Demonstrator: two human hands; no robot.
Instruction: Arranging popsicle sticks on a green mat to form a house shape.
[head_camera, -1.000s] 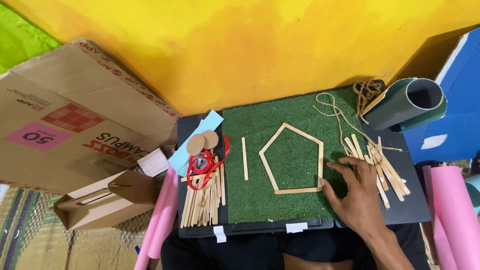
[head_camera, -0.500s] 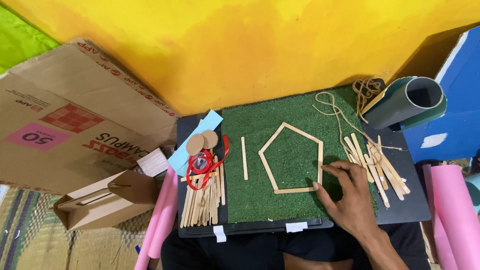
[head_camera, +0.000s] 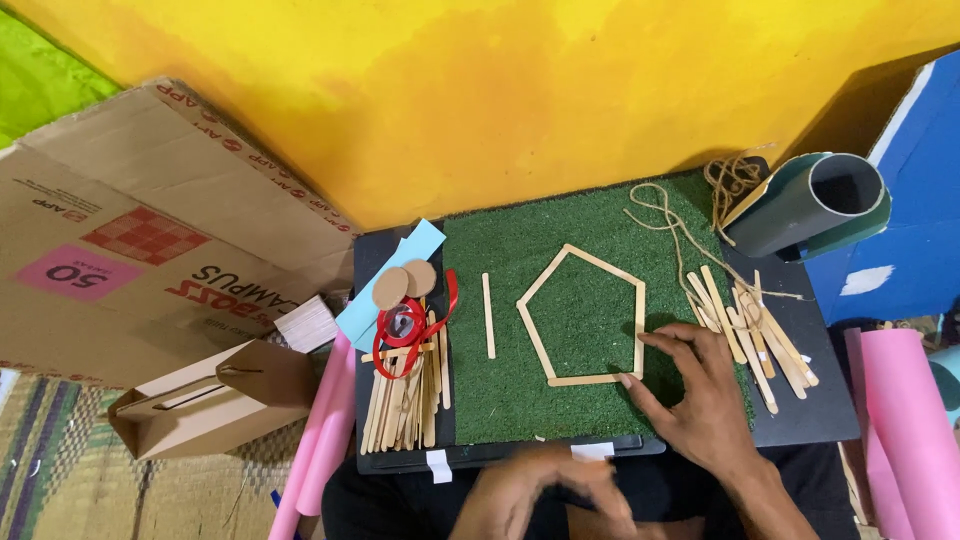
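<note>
On the green turf mat (head_camera: 590, 300) in the head view, a pentagon of craft sticks (head_camera: 583, 315) is laid out flat with five sides meeting, so the outline is judged to be closed. The right hand (head_camera: 695, 400) rests at its lower right corner, fingers spread and fingertips (head_camera: 648, 342) touching the right-hand stick; nothing is clasped in it. The left hand (head_camera: 540, 495) is seen blurred at the near edge of the black board (head_camera: 790, 420), open as far as can be told, and empty. One single stick (head_camera: 488, 315) lies apart, left of the shape, unused. A pile of sticks (head_camera: 405, 395) under red scissors (head_camera: 410, 325) is seen at the left, and another loose bundle (head_camera: 755, 335) at the right beside the twine (head_camera: 680, 225). Two cardboard discs (head_camera: 405, 283) are untouched. Whether the joints are glued cannot be told.
</note>
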